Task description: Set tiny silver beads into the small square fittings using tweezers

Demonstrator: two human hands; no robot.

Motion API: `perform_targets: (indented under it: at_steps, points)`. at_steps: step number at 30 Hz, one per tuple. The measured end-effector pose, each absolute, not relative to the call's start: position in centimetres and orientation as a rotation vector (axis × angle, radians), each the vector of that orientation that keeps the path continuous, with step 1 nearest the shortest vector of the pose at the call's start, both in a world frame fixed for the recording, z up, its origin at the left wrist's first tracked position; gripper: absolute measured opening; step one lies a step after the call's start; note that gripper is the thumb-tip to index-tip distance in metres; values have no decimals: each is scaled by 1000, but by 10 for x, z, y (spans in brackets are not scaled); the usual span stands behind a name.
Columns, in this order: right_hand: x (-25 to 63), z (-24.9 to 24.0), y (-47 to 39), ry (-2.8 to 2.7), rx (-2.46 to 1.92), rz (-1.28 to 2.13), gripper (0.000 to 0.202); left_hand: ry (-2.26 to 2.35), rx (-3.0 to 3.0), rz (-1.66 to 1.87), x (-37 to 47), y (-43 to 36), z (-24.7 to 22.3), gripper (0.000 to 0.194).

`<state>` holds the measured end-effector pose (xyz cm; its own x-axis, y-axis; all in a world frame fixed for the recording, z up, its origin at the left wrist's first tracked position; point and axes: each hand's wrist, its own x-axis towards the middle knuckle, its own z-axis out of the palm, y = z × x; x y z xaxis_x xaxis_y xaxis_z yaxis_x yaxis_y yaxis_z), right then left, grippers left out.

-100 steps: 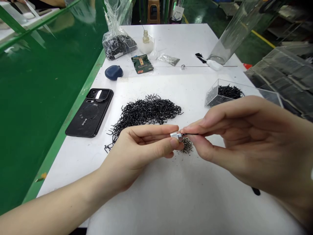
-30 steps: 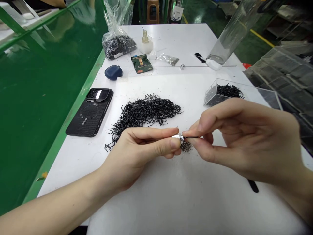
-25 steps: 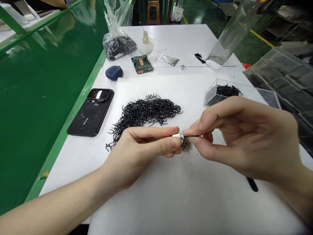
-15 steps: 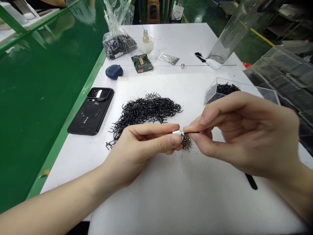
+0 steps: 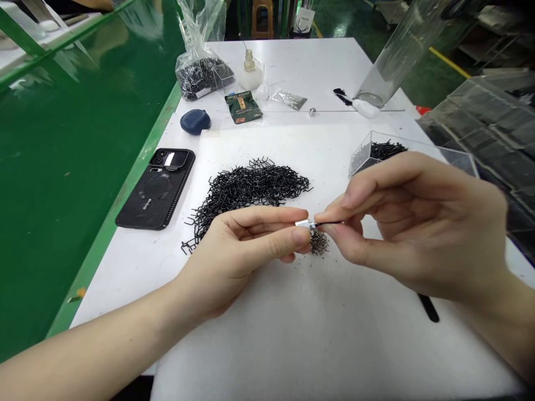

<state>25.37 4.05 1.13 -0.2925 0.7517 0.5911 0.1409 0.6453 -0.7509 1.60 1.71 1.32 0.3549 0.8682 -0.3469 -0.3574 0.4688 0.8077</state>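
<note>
My left hand [image 5: 251, 239] pinches a small silver metal block [image 5: 304, 223] between thumb and fingers. From the right, my right hand [image 5: 409, 223] grips a thin black piece [image 5: 330, 223] whose end meets the block; whether it goes inside, I cannot tell. Just below the fingertips lies a little heap of tiny metal parts [image 5: 320, 243] on the white mat [image 5: 267, 345]. Behind my left hand spreads a pile of short, bent black pieces [image 5: 251, 186].
A black phone [image 5: 156, 189] lies at the left, near a dark blue rounded object [image 5: 195, 121]. Farther back are a green packet [image 5: 243, 107], a plastic bag of black pieces [image 5: 203, 78] and a bottle [image 5: 249, 69]. A clear tray [image 5: 451, 159] stands behind my right hand.
Both hands keep the same pinch and position, apart from a very slight upward shift. The things on the table have stayed in place.
</note>
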Motion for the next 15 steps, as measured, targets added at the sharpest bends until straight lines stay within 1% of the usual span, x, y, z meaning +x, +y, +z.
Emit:
perform_targets:
  at_steps: [10,15]
  points:
    - [252,12,41,-1759,-736,785,47,818,693,875,16,18,13,25]
    - [248,16,38,-1621,-814,830,47,839,721,900,16,16,13,24]
